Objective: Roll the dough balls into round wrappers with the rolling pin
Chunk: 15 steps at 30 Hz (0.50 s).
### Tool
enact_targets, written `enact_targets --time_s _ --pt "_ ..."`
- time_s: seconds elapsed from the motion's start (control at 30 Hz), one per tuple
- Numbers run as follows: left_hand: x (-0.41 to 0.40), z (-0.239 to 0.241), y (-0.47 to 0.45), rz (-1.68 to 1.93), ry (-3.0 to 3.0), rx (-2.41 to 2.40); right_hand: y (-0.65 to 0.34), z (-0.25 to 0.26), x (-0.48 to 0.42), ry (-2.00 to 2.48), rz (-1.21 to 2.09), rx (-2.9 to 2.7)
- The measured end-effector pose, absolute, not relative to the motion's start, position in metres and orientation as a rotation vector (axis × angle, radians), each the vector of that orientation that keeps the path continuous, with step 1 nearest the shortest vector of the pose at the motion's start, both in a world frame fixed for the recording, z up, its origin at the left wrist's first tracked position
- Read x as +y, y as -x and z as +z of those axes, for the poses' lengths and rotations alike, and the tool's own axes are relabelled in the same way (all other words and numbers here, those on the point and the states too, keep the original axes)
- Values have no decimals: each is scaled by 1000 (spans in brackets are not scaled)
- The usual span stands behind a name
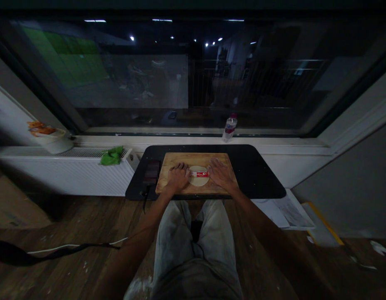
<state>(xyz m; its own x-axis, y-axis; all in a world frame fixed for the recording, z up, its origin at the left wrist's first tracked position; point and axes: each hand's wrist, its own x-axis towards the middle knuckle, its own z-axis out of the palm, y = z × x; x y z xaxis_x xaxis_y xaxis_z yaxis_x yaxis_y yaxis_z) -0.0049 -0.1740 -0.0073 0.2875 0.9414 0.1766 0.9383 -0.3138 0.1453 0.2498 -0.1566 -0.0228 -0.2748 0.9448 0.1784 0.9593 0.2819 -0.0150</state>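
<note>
A wooden cutting board [195,159] lies on a low black table [258,175]. In its middle sits a flat round pale disc [197,180], like a tortilla, with a red-and-white strip [199,174] across it. My left hand [178,176] rests on the board at the disc's left edge, fingers curled down against the wood. My right hand [221,173] lies flat on the board at the disc's right edge, fingers stretched out toward the strip's end. Neither hand lifts anything.
A dark phone-like block [152,171] lies on the table left of the board. A water bottle [230,127] stands on the window sill. A green cloth [112,156] and a white bowl [52,140] sit on the radiator. Papers [285,212] lie on the wooden floor at right.
</note>
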Motion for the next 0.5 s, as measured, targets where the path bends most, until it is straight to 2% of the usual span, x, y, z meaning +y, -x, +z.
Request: enact_targets --time_s 0.17,0.5 --pt "-184 -7 5 427 -2515 1826 -242 -16 -172 1931 -97 -2284" --pt "-199 -16 5 600 -2512 1827 -236 -15 -206 1879 -222 -2208"
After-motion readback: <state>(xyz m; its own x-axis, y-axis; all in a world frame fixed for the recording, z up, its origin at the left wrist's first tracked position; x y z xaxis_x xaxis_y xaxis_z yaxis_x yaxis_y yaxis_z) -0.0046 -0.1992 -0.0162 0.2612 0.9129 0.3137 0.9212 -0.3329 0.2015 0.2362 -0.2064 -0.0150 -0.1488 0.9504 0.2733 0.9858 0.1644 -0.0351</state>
